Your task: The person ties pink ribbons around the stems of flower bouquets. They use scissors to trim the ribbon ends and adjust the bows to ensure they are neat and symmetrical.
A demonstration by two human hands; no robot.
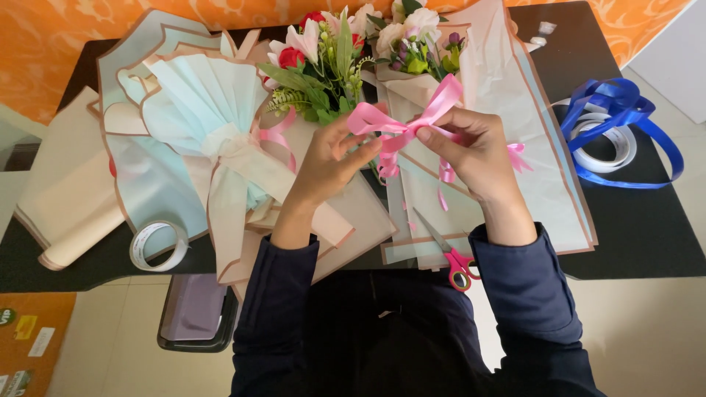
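Head view: your left hand (327, 158) and right hand (471, 151) both pinch pink ribbon bow (412, 117), fingers clamped on loops. Ribbon light, soft, slippery (probably springs loose); grip at knot.

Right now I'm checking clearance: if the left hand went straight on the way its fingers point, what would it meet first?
The left hand points up and right. It already touches the pink ribbon bow; beyond that, probably the right hand, though depth is unclear.
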